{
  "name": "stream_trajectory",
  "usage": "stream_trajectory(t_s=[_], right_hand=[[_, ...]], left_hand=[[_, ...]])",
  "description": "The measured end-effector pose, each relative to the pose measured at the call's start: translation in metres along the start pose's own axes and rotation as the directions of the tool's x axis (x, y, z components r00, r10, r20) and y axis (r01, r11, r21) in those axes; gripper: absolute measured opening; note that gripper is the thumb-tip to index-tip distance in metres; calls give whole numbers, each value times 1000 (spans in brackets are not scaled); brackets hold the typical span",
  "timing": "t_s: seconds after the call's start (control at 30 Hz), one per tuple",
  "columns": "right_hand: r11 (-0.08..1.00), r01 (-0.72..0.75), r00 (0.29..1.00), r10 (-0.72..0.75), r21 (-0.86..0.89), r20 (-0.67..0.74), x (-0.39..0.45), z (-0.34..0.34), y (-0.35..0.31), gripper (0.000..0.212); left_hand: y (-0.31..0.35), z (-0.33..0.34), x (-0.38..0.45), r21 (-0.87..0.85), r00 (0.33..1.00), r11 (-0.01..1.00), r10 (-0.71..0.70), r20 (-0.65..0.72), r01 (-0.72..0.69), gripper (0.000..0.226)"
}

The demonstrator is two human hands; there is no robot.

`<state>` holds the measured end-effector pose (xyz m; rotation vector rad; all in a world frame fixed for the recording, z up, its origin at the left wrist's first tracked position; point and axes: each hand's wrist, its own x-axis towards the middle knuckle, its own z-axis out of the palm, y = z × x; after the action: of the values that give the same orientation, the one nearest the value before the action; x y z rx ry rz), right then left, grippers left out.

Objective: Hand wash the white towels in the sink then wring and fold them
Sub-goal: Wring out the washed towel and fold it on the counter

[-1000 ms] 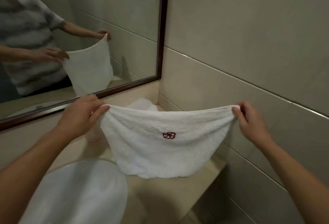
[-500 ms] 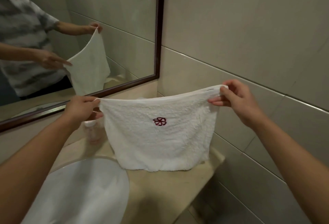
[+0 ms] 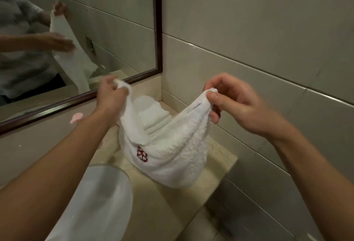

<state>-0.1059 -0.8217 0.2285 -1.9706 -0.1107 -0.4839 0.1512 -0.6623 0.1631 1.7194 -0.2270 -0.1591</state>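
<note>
A white towel with a red embroidered flower hangs slack between my hands over the beige counter. My left hand pinches its left top corner close to the mirror. My right hand pinches the right top corner between thumb and fingers. The towel sags into a deep pouch, its lower edge touching the counter. Behind it, folded white towels lie stacked in the counter's back corner. The white sink basin is at the lower left, under my left forearm.
A dark-framed mirror covers the wall on the left and reflects a person with the towel. Grey tiled wall closes the right side. A pink object sits by the mirror's base. The counter ends at its right edge, with floor below.
My hands have come closer together and lower, so the stretched towel now sags into a pouch. The camera tilted down, and the folded towels behind came into view.
</note>
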Motion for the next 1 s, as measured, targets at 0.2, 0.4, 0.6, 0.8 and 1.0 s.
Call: stream_trajectory(t_s=[0.2,0.4,0.6,0.8,1.0], right_hand=[[940,-2,997,-27,-342,-79,38,17,48,8],[992,-59,988,42,-108,-149,56,36,58,5],[927,-83,963,-20,-365,-269,65,36,68,12],[955,-132,986,98,-265,-136,72,29,67,8],[977,-174,982,164,-124,-91,73,38,71,8]], left_hand=[[47,24,-49,-8,790,972,194,582,-233,80],[56,27,-51,-39,662,966,204,722,-255,96],[42,34,-47,-3,821,945,285,495,-326,91],[29,32,-32,-128,776,953,299,555,-275,61],[24,33,-26,-34,668,839,456,588,-543,63]])
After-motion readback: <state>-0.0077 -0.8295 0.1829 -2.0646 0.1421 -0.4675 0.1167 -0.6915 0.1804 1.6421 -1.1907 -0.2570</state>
